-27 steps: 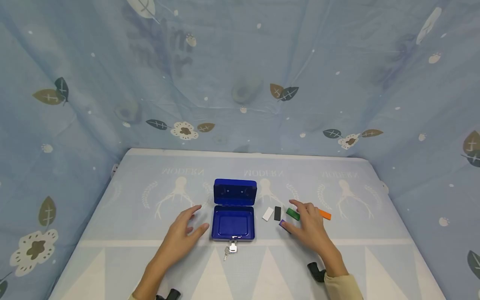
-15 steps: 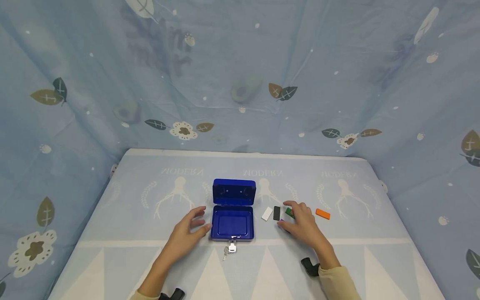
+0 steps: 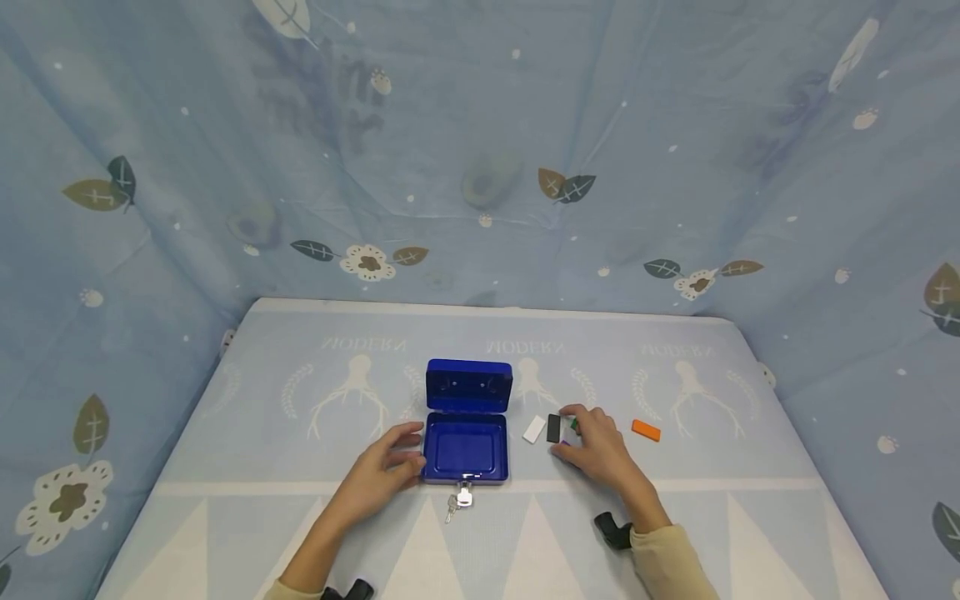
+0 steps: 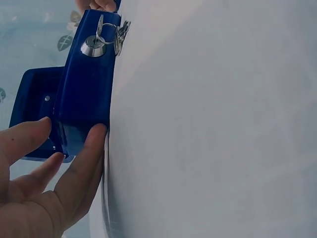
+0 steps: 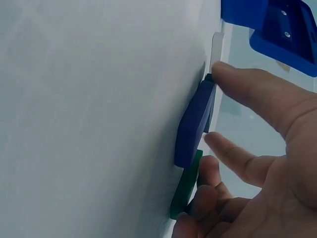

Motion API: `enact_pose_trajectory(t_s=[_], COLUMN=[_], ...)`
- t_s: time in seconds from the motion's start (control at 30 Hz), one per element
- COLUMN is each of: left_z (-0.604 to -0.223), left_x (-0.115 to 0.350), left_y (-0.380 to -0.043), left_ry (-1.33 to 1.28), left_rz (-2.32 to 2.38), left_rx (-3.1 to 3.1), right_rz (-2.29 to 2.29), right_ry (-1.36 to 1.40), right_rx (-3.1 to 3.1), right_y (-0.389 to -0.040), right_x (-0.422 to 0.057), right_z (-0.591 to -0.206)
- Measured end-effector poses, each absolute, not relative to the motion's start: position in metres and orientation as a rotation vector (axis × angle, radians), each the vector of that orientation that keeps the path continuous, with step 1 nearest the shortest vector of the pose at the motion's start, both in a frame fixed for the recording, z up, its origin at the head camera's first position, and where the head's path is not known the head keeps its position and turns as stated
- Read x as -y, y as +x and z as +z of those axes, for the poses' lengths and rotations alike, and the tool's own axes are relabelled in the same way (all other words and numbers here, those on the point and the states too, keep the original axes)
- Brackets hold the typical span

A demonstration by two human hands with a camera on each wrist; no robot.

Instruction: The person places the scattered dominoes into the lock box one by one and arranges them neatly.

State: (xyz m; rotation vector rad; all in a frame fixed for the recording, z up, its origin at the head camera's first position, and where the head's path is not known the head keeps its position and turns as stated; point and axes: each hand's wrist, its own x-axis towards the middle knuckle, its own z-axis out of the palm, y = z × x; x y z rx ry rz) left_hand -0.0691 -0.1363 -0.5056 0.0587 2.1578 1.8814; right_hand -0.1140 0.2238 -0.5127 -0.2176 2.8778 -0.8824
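Observation:
A blue cash box (image 3: pixel 467 454) stands with its lid (image 3: pixel 469 385) raised, and keys (image 3: pixel 452 507) hang at its front lock (image 4: pixel 93 46). My left hand (image 3: pixel 378 475) touches the box's left side with its fingertips. My right hand (image 3: pixel 600 450) is over the small coloured blocks, its thumb and index finger spread apart at the two ends of the black block (image 3: pixel 553 428). Beneath that hand, the purple block (image 5: pixel 194 124) and the green block (image 5: pixel 186 191) are partly hidden in the head view. Whether the fingers press on the black block is hard to see.
A white block (image 3: pixel 534 429) lies between the box and the black one. Farther right is an orange block (image 3: pixel 646 430). The patterned tablecloth (image 3: pixel 675 517) covers the table, with a blue curtain (image 3: pixel 480 150) behind and at both sides.
My right hand has moved left from the orange block, uncovering it, and reached the black block. The left hand has come right, up against the box's side.

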Motion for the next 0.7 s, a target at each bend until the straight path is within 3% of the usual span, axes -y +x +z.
enact_pose_trajectory(t_s=[0.7], left_z=[-0.5057], left_x=[0.1363], left_y=[-0.0679], left_ry=[0.057], left_rz=[1.889], left_rx=[-2.107], right_rz=[-0.806], right_ry=[-0.164], right_rx=[-2.907], right_y=[-0.1162], right_x=[-0.2171], right_z=[-0.5123])
